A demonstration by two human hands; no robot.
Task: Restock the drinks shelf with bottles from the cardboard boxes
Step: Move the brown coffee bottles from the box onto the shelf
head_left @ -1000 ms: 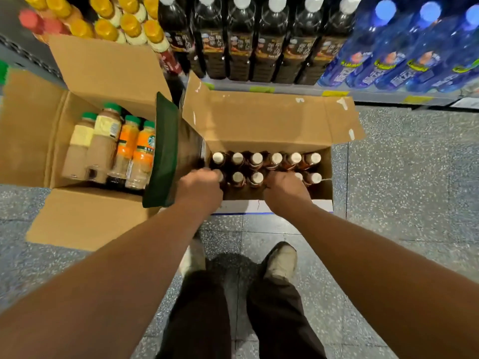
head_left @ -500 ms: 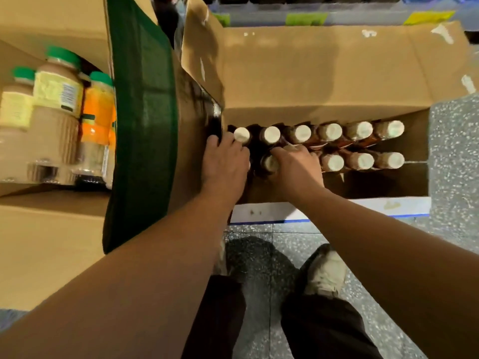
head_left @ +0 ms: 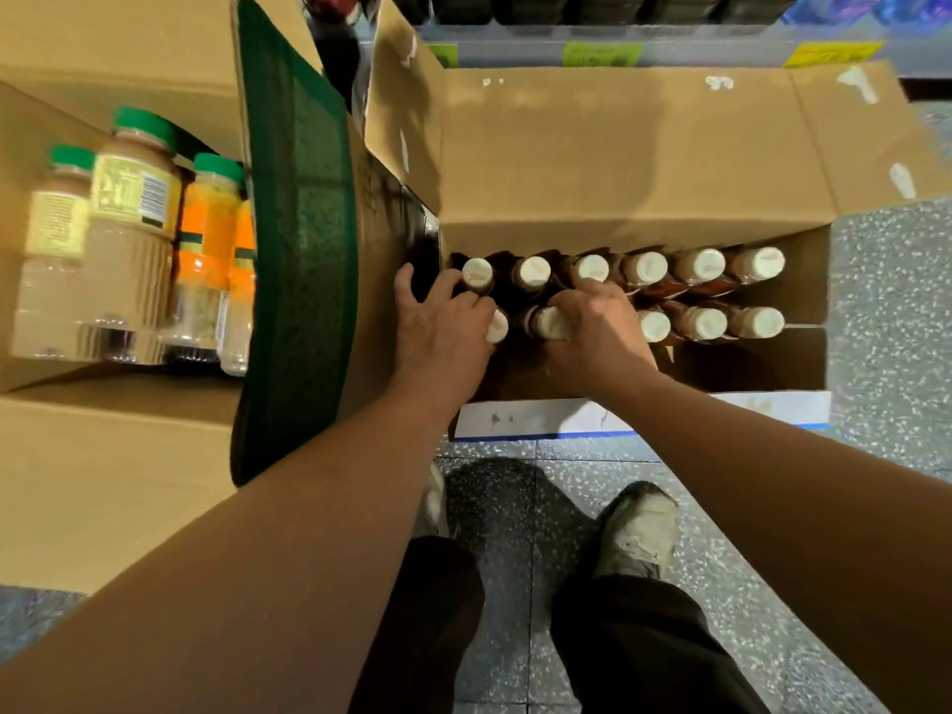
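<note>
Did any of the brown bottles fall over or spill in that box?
No. The brown bottles stand upright in neat rows in the cardboard box, white caps on, with no puddle showing. Only small white torn patches mark the box's open flaps, likely from tape.

The left hand (head_left: 443,329) and right hand (head_left: 600,329) partly hide front-row bottles (head_left: 700,322); shelf bottles (head_left: 566,7) are cropped above; price tags (head_left: 600,54) unreadable.

Shop aisle: price-tagged drinks shelf (head_left: 669,49), open stock boxes (head_left: 618,162) on floor.
</note>
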